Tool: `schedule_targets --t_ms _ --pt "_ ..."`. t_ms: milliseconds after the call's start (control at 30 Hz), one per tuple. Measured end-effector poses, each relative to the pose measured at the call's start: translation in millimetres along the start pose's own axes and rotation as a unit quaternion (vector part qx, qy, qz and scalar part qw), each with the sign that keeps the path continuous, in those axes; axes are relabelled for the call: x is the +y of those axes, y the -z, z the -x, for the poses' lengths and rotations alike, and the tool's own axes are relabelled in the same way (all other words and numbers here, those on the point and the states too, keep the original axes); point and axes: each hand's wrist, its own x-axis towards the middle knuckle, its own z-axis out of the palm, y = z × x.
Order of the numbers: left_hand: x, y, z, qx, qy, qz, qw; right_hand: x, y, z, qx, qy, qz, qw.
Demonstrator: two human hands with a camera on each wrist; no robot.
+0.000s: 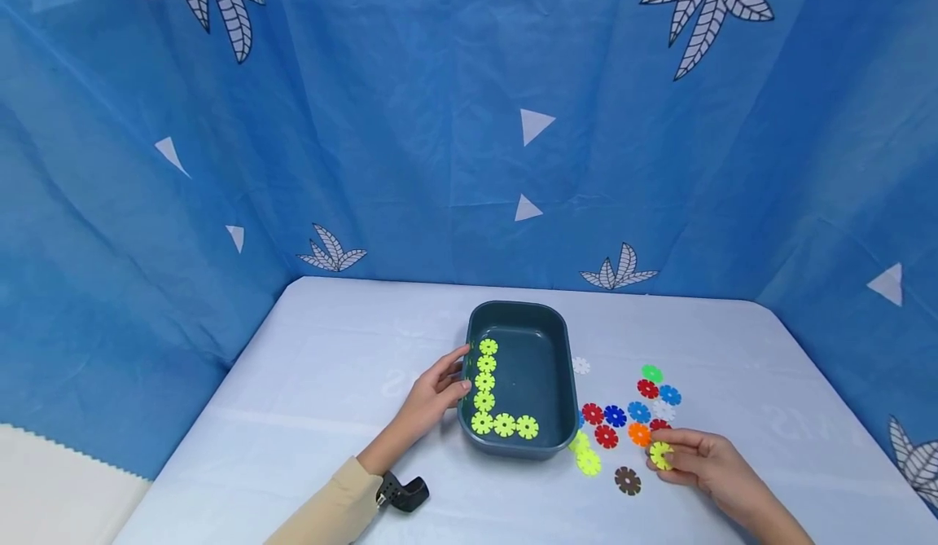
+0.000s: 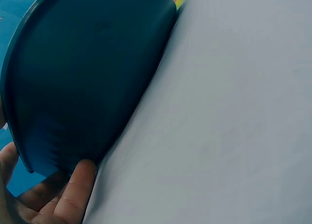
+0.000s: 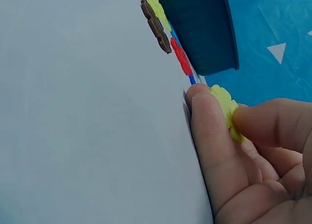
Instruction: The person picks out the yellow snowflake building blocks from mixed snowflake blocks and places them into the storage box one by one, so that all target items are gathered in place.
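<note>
Yellow-green notched plastic discs (image 1: pixel 484 382) lie in an L along the left side and near end inside a dark teal rectangular basin (image 1: pixel 519 452). My left hand (image 1: pixel 437 386) holds the basin by its left side; in the left wrist view, fingers (image 2: pixel 78 190) are against the outer wall (image 2: pixel 92 77), low by the tabletop. To the right of the basin, my right hand (image 1: pixel 705 465) pinches one yellow-green notched disc (image 1: pixel 661 455) between thumb and fingers. In the right wrist view that disc (image 3: pixel 225 107) is tilted on edge, partly covered by the fingertips.
Loose notched discs lie right of the basin: red (image 1: pixel 606 436), dark blue (image 1: pixel 615 416), orange (image 1: pixel 640 434), brown (image 1: pixel 628 481), green (image 1: pixel 652 374), white (image 1: pixel 580 365) and yellow-green (image 1: pixel 589 462). A white cloth covers the table (image 1: pixel 352 349). Blue curtain (image 1: pixel 454 121) hangs behind and at both sides.
</note>
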Motion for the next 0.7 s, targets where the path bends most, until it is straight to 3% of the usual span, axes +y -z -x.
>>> schedule_targets --t_ms 167,367,533,700 --pt "1.0 -0.2 -1.1 -0.001 0.003 -0.002 1.0 1 6 0.5 -0.038 0.008 -0.022 0.999" --pt "1.1 -0.5 -1.6 -0.004 -0.004 0.0 1.0 -4 9 -4.1 -0.055 0.011 -0.007 0.9984" --pt "2.2 -0.8 -0.5 -0.001 -0.001 -0.002 1.0 -26 5 -11.2 -0.029 0.015 0.037 0.9988" --pt "2.4 -1.4 -0.7 -0.002 0.004 -0.01 0.9999 -58 3 -19.3 -0.032 0.051 0.069 0.9958"
